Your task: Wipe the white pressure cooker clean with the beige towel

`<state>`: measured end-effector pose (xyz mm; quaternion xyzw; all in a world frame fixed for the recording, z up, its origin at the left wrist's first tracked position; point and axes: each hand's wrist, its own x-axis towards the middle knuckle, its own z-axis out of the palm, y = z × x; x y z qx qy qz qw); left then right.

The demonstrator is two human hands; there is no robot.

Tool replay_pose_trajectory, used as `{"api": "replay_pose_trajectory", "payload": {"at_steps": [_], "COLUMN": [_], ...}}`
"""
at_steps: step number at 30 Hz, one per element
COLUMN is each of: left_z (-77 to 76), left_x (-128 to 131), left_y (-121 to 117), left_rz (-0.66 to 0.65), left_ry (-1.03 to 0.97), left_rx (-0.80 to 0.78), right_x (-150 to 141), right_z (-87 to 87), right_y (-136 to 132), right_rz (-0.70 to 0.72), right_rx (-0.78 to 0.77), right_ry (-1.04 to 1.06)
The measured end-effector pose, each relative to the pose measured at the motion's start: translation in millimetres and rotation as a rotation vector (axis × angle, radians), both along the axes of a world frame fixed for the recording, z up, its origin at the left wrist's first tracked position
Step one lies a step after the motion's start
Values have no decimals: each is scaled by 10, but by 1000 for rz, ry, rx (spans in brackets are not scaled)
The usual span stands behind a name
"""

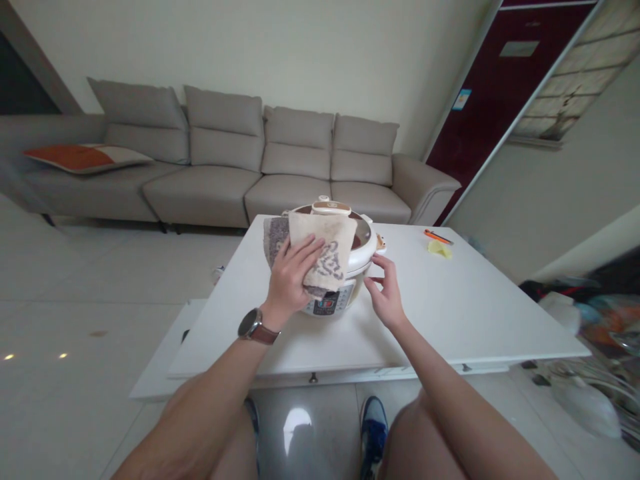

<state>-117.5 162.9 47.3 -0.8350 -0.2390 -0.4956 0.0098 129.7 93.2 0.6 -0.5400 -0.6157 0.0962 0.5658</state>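
On the white table stands a white electric pressure cooker [361, 259] with a brown-topped lid handle [331, 208] and a control panel on its front. A cream and grey patterned cloth [327, 247] drapes over the lid's front left side. Spread flat on this cloth, my left hand [294, 272] presses it against the cooker; a watch [255, 327] is on that wrist. At the cooker's right side, my right hand [385, 290] has its fingers apart, the fingertips at or close to the lid rim. Cloth and left hand hide part of the lid and front.
The white table [450, 313] extends to the right, with an orange-and-black pen-like tool [438, 237] and a yellowish piece [440, 249] on it. Behind stands a grey sofa [215, 180] with an orange cushion [85, 157]. Assorted items [595, 320] lie on the floor at far right.
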Motion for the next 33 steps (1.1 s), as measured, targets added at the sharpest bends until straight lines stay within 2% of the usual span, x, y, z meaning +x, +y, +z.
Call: {"api": "replay_pose_trajectory", "payload": {"at_steps": [4, 7, 13, 24, 29, 33], "left_z": [-93, -154, -174, -160, -177, -207], "left_x": [-8, -11, 50, 109, 150, 218], "left_y": [148, 201, 91, 51, -10, -141], "left_rz": [142, 171, 85, 32, 73, 81], "left_ry": [-257, -356, -256, -351, -336, -248], "left_rx": [-80, -130, -57, -72, -54, -4], "right_x": [11, 20, 21, 8, 11, 16], "right_z": [11, 10, -9, 22, 21, 17], "right_y": [-14, -31, -16, 22, 19, 27], "right_rz": [9, 19, 28, -14, -12, -12], "right_rx": [-12, -17, 4, 17, 18, 17], "right_ry": [-6, -3, 22, 52, 62, 60]}}
